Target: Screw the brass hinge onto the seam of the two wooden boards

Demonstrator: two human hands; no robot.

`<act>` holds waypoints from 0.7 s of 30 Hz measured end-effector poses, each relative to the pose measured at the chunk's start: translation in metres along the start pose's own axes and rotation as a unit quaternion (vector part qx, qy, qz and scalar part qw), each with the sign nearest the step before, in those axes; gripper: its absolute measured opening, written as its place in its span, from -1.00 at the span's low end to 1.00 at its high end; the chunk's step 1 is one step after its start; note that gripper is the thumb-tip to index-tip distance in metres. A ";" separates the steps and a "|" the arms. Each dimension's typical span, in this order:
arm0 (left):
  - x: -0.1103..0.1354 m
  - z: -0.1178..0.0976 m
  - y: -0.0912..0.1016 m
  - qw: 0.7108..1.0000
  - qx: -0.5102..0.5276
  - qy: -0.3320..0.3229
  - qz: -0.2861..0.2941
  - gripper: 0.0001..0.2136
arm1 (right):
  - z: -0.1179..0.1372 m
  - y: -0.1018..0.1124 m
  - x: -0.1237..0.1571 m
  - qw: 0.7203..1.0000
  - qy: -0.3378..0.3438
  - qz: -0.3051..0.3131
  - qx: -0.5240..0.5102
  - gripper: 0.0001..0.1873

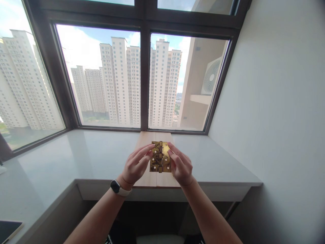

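Note:
Between my two hands a brass-coloured door hinge [160,157] is held up, its two leaves spread flat with the knuckle running upright down the middle. Dark stains mark the metal, and several screw holes show through it. My left hand [137,164] pinches the left leaf by its outer edge, fingertips on the face. The right leaf is gripped the same way by my right hand [181,164], whose thumb and fingers press along its outer edge. Behind the hinge lie pale wooden boards [146,178] on the countertop. A watch [115,186] is on my left wrist.
A white L-shaped countertop [96,152] runs under dark-framed windows [144,74] and along the left. At the right a pale wall [266,101] rises beside it. A dark flat object [10,232] rests at the lower left edge.

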State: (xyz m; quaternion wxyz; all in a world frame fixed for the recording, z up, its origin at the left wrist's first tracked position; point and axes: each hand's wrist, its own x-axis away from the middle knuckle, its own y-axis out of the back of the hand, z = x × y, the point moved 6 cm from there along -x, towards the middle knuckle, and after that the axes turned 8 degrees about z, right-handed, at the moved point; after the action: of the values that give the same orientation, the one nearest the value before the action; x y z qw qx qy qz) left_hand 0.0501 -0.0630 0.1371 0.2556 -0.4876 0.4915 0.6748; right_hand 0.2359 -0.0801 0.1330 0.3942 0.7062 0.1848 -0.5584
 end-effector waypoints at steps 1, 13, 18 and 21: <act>0.000 -0.003 0.000 1.000 0.000 0.007 -0.026 -0.74 | 0.003 0.000 0.000 1.000 -0.009 -0.028 -0.002 -0.68; -0.008 -0.022 0.003 0.996 -0.061 -0.018 -0.056 -0.76 | 0.018 0.012 -0.007 0.997 0.011 -0.070 0.020 -0.63; -0.027 -0.004 0.009 0.992 -0.071 -0.033 0.097 -0.78 | -0.005 0.022 -0.019 0.997 -0.005 0.073 -0.016 -0.75; -0.024 0.015 -0.002 0.990 0.020 0.092 0.101 -0.88 | -0.019 0.011 -0.019 0.983 -0.132 0.117 -0.056 -0.86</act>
State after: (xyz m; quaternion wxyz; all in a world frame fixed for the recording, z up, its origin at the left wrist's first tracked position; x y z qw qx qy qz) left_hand 0.0554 -0.0456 0.1590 0.1498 -0.4904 0.5731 0.6392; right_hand 0.2505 -0.0689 0.1557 0.5167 0.6200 0.0782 -0.5852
